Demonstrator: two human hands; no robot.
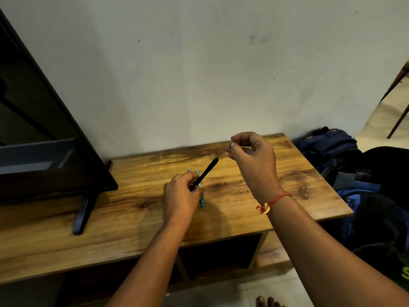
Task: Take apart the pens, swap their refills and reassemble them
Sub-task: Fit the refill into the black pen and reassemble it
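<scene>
My left hand (pixel 180 197) grips the lower end of a black pen barrel (pixel 205 172), which points up and to the right above the wooden table (pixel 287 180). A thin refill (pixel 222 153) runs out of the barrel's top end. My right hand (pixel 252 156) pinches the far end of that refill between thumb and forefinger, up and to the right of the barrel. A teal pen (pixel 201 201) lies on the table under my left hand, mostly hidden by it. Another pale pen tip (pixel 190 170) shows just behind my left hand.
A black TV (pixel 44 140) on a stand foot (pixel 83 216) fills the left of the table. Blue and dark bags (pixel 332 147) lie on the floor to the right. The table's front edge runs above an open shelf (pixel 221 253).
</scene>
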